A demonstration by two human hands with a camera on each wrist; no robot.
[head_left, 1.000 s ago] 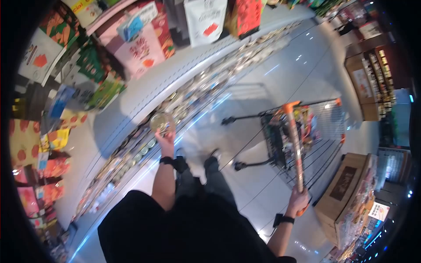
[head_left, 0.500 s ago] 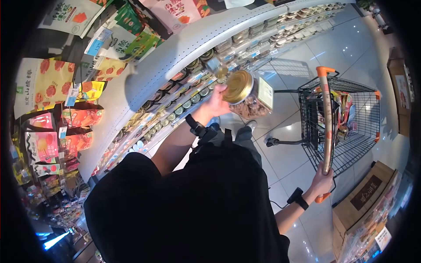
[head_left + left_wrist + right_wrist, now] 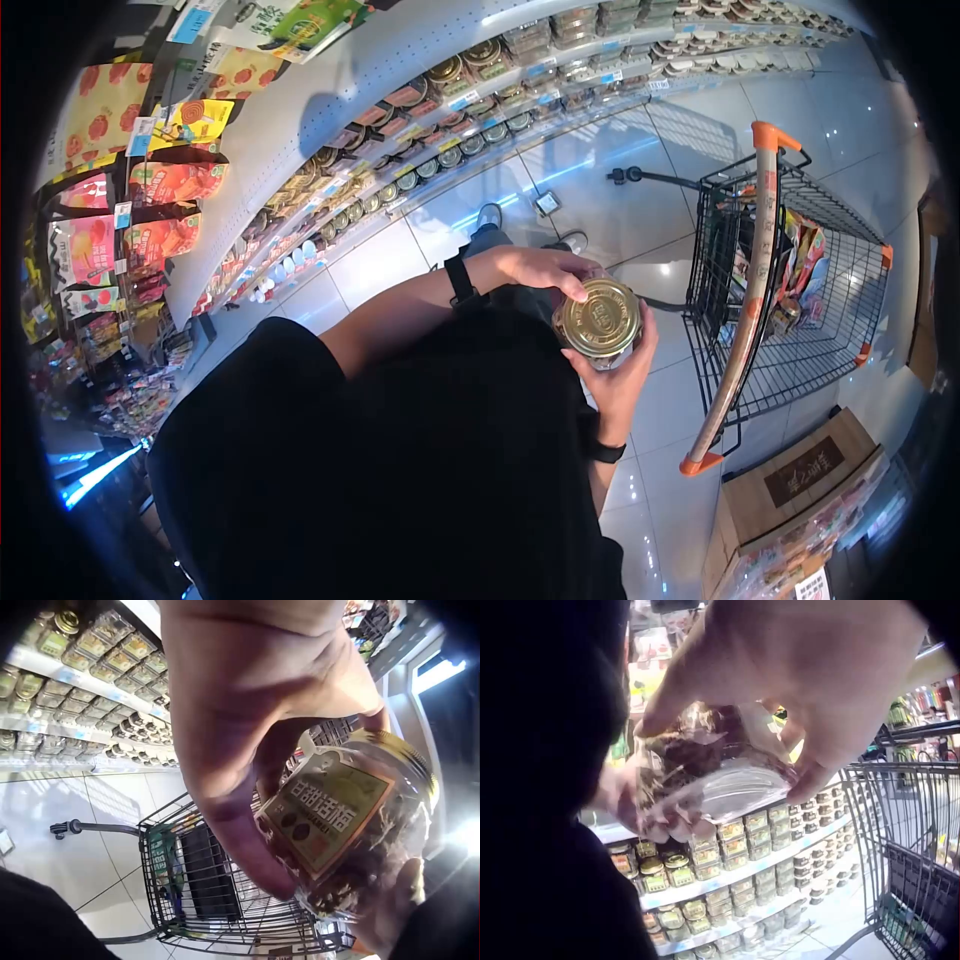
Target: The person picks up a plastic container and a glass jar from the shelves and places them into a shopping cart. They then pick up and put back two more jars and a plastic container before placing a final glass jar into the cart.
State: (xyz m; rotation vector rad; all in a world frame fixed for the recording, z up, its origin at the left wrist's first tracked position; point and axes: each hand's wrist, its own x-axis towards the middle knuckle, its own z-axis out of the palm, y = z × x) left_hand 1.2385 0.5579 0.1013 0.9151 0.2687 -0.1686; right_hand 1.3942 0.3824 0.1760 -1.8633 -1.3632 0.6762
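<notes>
Clear jar (image 3: pixel 600 325) w/ a gold metal lid, held close in front of the person's torso, just above the floor tiles in the head view. Lid is round, shiny, stamped w/ small print too fine to read. Body is see-through plastic or glass, can't tell which, packed w/ brown shredded stuff. Left wrist view shows a tan label (image 3: pixel 330 814) w/ dark characters on the side wall, label tilted approx. diagonal.

Orientation: lid faces up toward the head cam, so the jar's long axis runs roughly lid-up, base-down, leaning a bit. In the right wrist view the jar (image 3: pixel 705 769) shows its clear wall and contents from below.

Left hand (image 3: pixel 540 268) comes in from the left, wrist bent, fingers curled round the jar's upper side near the lid; thumb pressed along the label in the left wrist view. Black band on that wrist. Right hand (image 3: pixel 620 385) sits under and behind the jar, palm up, fingers wrapped round the lower wall, cupping it. Both hands have firm hold, neither slack.

Shopping cart (image 3: pixel 800 300) w/ orange handle stands just right of the hands, goods inside. Shelf rows of small jars (image 3: pixel 450 140) run along the left.
</notes>
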